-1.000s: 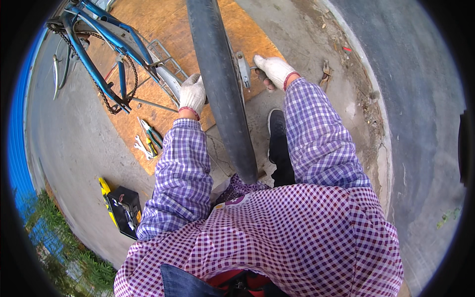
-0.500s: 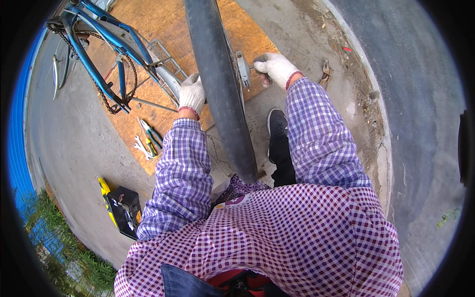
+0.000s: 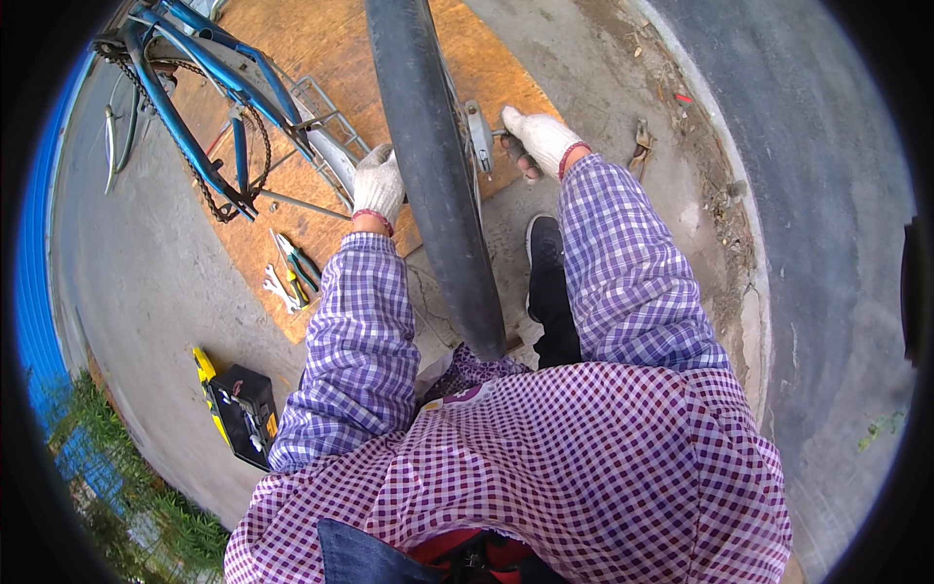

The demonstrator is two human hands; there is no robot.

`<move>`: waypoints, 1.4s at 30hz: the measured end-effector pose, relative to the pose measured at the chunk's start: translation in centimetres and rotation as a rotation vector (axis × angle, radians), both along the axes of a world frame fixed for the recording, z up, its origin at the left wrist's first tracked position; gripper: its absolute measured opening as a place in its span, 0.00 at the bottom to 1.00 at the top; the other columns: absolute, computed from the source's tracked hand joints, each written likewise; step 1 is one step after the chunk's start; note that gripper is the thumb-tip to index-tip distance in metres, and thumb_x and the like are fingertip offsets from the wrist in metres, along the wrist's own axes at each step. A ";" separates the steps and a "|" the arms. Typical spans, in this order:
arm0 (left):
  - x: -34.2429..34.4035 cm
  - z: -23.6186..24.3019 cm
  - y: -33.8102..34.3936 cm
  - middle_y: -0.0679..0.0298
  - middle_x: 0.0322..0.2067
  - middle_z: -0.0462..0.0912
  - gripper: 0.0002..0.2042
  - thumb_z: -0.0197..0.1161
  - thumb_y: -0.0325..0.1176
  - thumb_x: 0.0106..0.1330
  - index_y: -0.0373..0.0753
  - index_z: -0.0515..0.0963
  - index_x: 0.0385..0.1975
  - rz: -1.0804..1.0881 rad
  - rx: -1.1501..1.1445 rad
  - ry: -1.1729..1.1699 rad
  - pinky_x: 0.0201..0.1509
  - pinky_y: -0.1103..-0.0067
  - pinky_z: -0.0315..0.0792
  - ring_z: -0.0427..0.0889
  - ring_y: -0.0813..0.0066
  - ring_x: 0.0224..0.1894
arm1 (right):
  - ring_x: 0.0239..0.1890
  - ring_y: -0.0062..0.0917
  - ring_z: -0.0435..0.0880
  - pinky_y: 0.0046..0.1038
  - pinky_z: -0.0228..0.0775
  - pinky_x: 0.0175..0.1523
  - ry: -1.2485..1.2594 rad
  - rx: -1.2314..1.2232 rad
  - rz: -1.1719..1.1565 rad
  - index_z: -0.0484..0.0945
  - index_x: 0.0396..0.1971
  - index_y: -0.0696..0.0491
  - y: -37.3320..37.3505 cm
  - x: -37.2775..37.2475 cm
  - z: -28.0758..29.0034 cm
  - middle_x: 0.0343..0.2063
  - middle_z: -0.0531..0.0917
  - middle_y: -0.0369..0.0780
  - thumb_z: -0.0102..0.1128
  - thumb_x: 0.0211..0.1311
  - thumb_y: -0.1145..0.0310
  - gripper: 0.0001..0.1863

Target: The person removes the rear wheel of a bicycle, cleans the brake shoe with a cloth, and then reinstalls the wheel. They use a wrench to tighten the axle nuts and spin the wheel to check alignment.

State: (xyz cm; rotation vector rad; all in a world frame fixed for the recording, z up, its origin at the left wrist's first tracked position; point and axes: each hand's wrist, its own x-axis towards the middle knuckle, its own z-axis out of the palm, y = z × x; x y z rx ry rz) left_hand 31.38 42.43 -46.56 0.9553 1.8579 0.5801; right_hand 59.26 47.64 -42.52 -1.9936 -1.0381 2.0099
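A bicycle wheel (image 3: 440, 185) with a black tyre stands upright in front of me, its lower end close to my apron. My left hand (image 3: 378, 185), in a white knit glove, is closed at the wheel's left side. Its fingertips and whatever they hold are hidden by the hand and tyre. On the other side, a grey metal hub part (image 3: 478, 136) sits at the wheel's centre with an axle end (image 3: 497, 132) sticking out. My gloved right hand (image 3: 541, 141) is closed around that axle end, thumb above and dark-stained fingertips curled below.
A blue bicycle frame (image 3: 180, 102) with chain and rear rack lies left on a wooden board (image 3: 268, 209). Pliers (image 3: 300, 261) and wrenches (image 3: 281, 290) lie at the board's near edge. Closer stands an open black-and-yellow toolbox (image 3: 243, 404). A kerb (image 3: 744, 219) runs along the right.
My right hand has turned slightly at the axle end, with the thumb raised and the curled fingers lower. The wheel has shifted a little to the right at its top. My left hand stays put.
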 end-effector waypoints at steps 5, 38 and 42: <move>0.3 1.6 0.2 0.55 0.33 0.89 0.21 0.58 0.44 0.77 0.30 0.85 0.50 0.023 -0.013 -0.031 0.35 0.74 0.80 0.88 0.70 0.32 | 0.21 0.21 0.75 0.30 0.73 0.28 0.141 0.166 -0.101 0.80 0.48 0.61 0.0 -0.2 -0.3 0.25 0.78 0.36 0.58 0.76 0.52 0.23; -2.0 2.7 -1.3 0.64 0.23 0.80 0.16 0.63 0.42 0.74 0.32 0.84 0.43 0.144 -0.085 -0.279 0.22 0.77 0.70 0.78 0.76 0.18 | 0.24 0.21 0.77 0.29 0.76 0.29 0.081 0.012 -0.113 0.79 0.51 0.61 -1.8 -3.0 -1.4 0.32 0.81 0.38 0.54 0.79 0.49 0.26; -2.1 3.0 -1.2 0.65 0.23 0.80 0.15 0.64 0.41 0.73 0.32 0.84 0.43 0.127 -0.078 -0.233 0.23 0.77 0.72 0.80 0.76 0.20 | 0.25 0.21 0.77 0.29 0.75 0.29 0.148 0.128 -0.049 0.79 0.51 0.58 -2.1 -3.1 -1.1 0.33 0.80 0.37 0.50 0.79 0.44 0.28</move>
